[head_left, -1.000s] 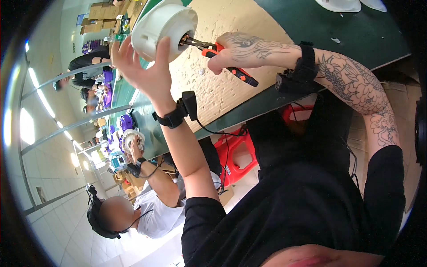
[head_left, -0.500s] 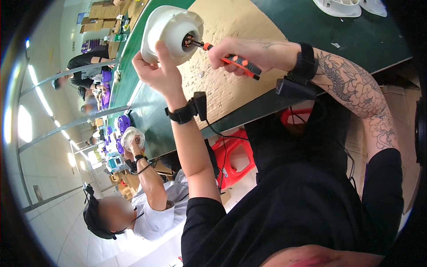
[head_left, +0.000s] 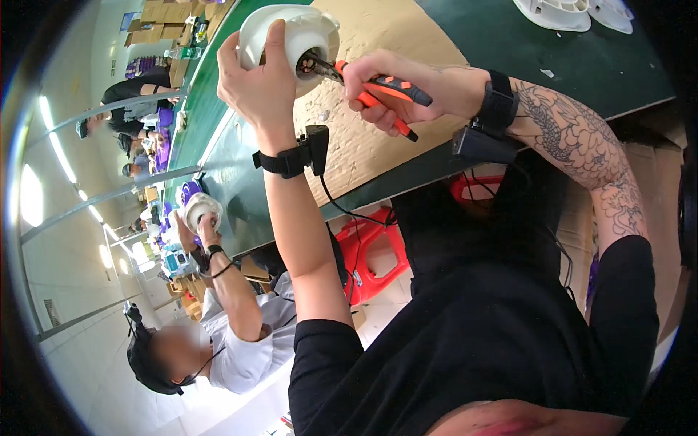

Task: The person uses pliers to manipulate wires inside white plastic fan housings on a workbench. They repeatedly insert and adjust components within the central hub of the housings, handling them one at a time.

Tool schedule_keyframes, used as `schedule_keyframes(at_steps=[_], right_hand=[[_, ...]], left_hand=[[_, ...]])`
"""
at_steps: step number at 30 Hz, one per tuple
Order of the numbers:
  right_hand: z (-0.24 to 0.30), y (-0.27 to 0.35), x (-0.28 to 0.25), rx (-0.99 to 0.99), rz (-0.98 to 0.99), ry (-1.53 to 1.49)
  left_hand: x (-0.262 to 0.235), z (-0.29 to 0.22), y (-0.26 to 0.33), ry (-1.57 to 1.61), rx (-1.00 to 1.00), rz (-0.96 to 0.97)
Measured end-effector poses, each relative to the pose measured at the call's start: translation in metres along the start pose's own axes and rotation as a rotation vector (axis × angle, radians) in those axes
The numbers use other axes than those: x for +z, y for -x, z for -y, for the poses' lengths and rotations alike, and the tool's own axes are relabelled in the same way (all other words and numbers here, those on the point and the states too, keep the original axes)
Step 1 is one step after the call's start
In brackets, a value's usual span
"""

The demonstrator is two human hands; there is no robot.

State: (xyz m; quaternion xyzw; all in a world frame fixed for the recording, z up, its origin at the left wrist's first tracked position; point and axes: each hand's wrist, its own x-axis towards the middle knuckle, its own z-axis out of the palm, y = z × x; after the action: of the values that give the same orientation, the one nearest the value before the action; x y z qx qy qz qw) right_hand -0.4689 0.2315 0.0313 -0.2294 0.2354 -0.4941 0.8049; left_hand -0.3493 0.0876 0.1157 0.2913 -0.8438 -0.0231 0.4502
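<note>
My left hand (head_left: 256, 87) grips a white rounded plastic housing (head_left: 314, 33) by its side, thumb up along it and fingers behind. The housing is tilted so that its round opening faces right, and copper-coloured parts show inside. My right hand (head_left: 389, 91) is wrapped round pliers (head_left: 409, 92) with orange and black handles. Those handles stand apart, and the plier jaws reach into the opening, among the copper-coloured parts. Whether the jaws pinch anything cannot be made out.
Under my hands, a worn cardboard sheet (head_left: 407, 43) covers part of the green table (head_left: 502, 51). White plastic parts (head_left: 556, 13) lie at the far right. A red stool (head_left: 374, 261) stands below the table edge. At left, a co-worker (head_left: 243, 356) handles another white housing (head_left: 198, 209).
My left hand has moved up and round the housing, which has turned and shifted slightly. The plier handles have spread apart in my right hand. The co-worker's hands have moved slightly left.
</note>
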Motion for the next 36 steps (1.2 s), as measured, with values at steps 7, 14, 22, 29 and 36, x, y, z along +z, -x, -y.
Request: schedule_keyframes(at_steps=[7,14,22,29,36], right_hand=[[0.004,0.006,0.013,-0.066,-0.121,0.282],[0.025,0.022,0.04,0.174,-0.386,0.413],[0.023,0.053,0.051,0.219,-0.594,0.976],[0.027,0.064,0.045,0.082,-0.854,1.911],[0.04,0.064,0.039,0.084,-0.864,1.997]], left_hand=[[-0.022,0.006,0.011,-0.118,0.049,0.012],[-0.015,0.006,0.025,0.028,-0.032,-0.002],[-0.001,-0.016,0.027,0.045,-0.003,0.243],[-0.003,-0.031,0.014,0.195,-0.019,0.352],[0.014,-0.033,0.004,0.193,-0.053,0.399]])
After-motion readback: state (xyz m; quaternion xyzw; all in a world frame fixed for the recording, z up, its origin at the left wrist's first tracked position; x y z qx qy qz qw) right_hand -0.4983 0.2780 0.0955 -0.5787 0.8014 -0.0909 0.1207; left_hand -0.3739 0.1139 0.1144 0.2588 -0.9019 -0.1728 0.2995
